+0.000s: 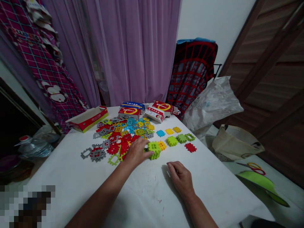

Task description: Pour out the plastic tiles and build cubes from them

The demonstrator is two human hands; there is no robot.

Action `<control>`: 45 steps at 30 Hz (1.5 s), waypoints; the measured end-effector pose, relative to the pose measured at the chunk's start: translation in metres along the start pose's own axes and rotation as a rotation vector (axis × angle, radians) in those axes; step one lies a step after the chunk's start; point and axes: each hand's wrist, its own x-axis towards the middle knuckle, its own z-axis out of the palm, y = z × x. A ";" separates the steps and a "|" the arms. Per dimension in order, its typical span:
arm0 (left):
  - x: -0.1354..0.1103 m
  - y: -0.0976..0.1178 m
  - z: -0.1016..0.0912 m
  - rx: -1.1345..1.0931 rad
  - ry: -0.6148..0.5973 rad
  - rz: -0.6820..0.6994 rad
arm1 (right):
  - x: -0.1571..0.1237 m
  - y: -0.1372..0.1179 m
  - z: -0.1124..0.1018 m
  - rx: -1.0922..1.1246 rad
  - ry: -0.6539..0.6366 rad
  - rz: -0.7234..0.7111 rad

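Note:
My left hand (137,150) is closed on the left side of a lime-green cube (155,150) built of interlocking plastic tiles, its thumb along the near face. An orange-yellow tile (162,145) lies right beside the cube. My right hand (181,177) rests on the table to the right and nearer me, fingers curled in, with nothing visible in it. Left of and beyond my left hand spreads a pile of loose notched tiles, among them red tiles (113,148) and blue tiles (131,121). The fingertips of my left hand partly cover the pile's near edge.
Several single tiles lie to the right, including a lime-green block (172,141) and a red tile (190,147). Small cardboard boxes (129,112) and an open red box (89,119) stand at the back of the white table (142,196). Beyond its right edge are a bag (237,142) and scissors (255,169).

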 end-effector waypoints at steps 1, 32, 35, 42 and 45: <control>0.001 -0.001 0.001 -0.002 -0.005 -0.002 | 0.000 0.001 0.000 0.001 -0.004 0.002; -0.026 -0.004 -0.008 0.234 -0.096 -0.146 | 0.000 0.000 -0.006 -0.006 -0.058 0.046; -0.032 -0.021 -0.016 0.254 -0.123 -0.205 | 0.001 0.001 -0.005 -0.008 -0.067 0.053; -0.037 -0.033 -0.001 0.285 -0.162 -0.211 | 0.000 -0.001 -0.002 -0.001 -0.057 0.042; -0.034 -0.030 0.006 0.297 -0.129 -0.202 | 0.000 -0.002 -0.003 -0.002 -0.062 0.046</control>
